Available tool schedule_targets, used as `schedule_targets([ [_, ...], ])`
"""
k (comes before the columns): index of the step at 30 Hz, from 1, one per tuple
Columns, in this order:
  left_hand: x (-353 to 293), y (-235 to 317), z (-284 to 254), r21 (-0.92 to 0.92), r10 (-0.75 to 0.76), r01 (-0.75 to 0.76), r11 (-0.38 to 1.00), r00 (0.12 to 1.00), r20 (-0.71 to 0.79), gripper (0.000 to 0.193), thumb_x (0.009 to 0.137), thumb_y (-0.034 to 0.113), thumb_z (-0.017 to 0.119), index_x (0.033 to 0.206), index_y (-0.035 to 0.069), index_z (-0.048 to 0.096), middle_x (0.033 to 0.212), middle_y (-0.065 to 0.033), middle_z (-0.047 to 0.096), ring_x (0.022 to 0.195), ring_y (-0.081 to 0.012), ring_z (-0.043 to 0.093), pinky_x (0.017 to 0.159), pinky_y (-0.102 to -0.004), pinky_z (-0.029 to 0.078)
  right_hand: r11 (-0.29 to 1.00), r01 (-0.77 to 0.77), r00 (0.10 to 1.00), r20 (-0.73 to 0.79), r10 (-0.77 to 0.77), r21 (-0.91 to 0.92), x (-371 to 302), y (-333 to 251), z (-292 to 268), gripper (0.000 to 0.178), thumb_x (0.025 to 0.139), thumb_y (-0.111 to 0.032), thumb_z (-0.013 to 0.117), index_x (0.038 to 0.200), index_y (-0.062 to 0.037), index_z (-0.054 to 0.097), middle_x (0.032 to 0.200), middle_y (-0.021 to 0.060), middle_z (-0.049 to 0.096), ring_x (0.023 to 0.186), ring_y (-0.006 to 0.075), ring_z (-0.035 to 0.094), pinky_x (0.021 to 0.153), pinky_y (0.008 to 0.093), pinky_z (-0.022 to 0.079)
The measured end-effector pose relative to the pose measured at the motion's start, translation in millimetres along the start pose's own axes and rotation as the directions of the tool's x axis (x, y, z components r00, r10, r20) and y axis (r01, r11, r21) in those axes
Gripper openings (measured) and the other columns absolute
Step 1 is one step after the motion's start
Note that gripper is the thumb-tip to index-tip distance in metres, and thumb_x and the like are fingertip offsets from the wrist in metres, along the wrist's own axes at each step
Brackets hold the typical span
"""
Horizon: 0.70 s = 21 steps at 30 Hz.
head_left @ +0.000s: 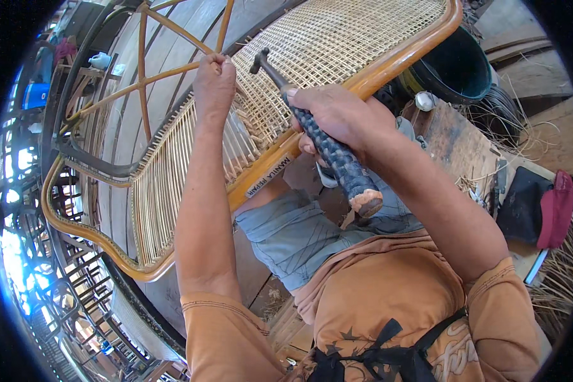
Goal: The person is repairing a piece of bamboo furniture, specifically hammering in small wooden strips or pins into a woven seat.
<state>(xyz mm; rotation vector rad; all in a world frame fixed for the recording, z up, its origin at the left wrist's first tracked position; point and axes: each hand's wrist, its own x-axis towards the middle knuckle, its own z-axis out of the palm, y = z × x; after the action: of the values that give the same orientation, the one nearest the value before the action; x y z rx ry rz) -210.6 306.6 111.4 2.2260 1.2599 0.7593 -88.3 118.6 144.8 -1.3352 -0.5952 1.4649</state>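
In front of me lies a bentwood chair frame [370, 81] with woven cane [312, 51] across its upper right part. Toward the lower left only parallel cane strands [162, 191] are strung. My right hand [340, 118] grips a hammer [331, 149] by its dark wrapped handle. Its small metal head points up and left, over the weave, apart from my left hand. My left hand [215, 83] is closed in a pinch at the frame's far edge; whatever its fingers hold is too small to name. Several short, light pegs [254, 141] stick up between the two hands.
A dark bucket [455, 67] stands at the upper right, beside a coil of cane strands [500, 114]. A wooden board [452, 143] and a dark red cloth [556, 210] lie at my right. Curved chair parts [143, 79] rise at upper left; more dark frames fill the left side.
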Motion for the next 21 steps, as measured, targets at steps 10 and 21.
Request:
schedule_targets([
  [10,-6.3,-12.1,8.6,-0.016,0.127,-0.129,0.992,0.988,-0.091,0.019,0.083,0.016,0.053,0.092,-0.001,0.055,0.068,-0.0139,0.059,0.061,-0.0215,0.061,0.061,-0.0325,0.049,0.987,-0.081,0.996,-0.017,0.084,0.139,-7.8,-3.8,7.8,0.035,0.092,-0.033,0.045,0.075,-0.0029,0.051,0.056,0.0026,0.049,0.041,0.0117,0.050,0.035,0.0252,0.042],
  [21,-18.0,7.0,-0.3,-0.154,0.017,-0.027,0.988,0.998,-0.068,0.019,0.083,0.014,0.050,0.094,-0.002,0.053,0.069,-0.0133,0.058,0.058,-0.0201,0.058,0.058,-0.0302,0.048,0.999,-0.025,1.000,-0.005,0.025,-0.029,-18.8,-3.7,-4.4,0.033,0.090,-0.032,0.048,0.077,-0.0022,0.053,0.056,0.0023,0.051,0.041,0.0121,0.050,0.034,0.0256,0.040],
])
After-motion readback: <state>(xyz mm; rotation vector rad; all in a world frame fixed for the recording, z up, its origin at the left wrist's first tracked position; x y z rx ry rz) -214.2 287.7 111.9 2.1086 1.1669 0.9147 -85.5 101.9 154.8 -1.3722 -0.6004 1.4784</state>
